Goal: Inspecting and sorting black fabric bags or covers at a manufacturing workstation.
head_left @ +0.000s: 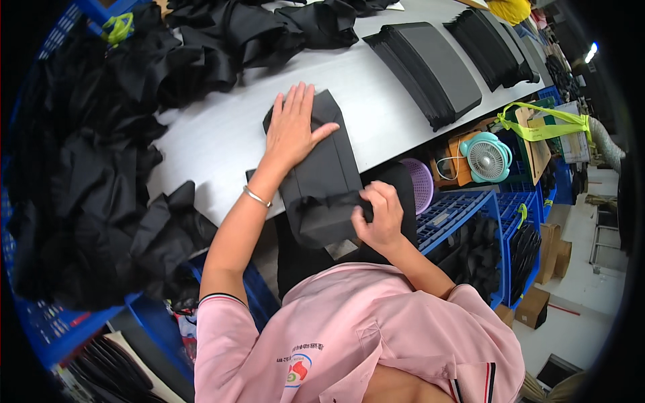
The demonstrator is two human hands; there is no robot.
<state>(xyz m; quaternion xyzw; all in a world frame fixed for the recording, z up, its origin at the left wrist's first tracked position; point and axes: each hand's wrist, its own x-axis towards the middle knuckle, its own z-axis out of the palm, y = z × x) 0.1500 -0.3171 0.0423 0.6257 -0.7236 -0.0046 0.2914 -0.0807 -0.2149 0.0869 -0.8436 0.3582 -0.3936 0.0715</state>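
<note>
A long black fabric piece [329,164] lies on the near edge of the white table [191,138], its near end hanging over toward my lap. That near end is folded up, with a loose, gaping edge. My left hand [292,131] rests flat on the far part of the piece, palm down, thumb spread to the right. At the near right corner, my right hand [381,216] has its fingers curled and pinches the fabric edge. The fingertips of the right hand are partly hidden against the dark cloth.
Loose black fabric pieces [94,154] are heaped along the table's left and far sides. Two neat stacks of flat black pieces [437,70] stand at the far right. Below the right edge are a turquoise fan [488,158], a purple basket [419,185] and blue crates [494,235].
</note>
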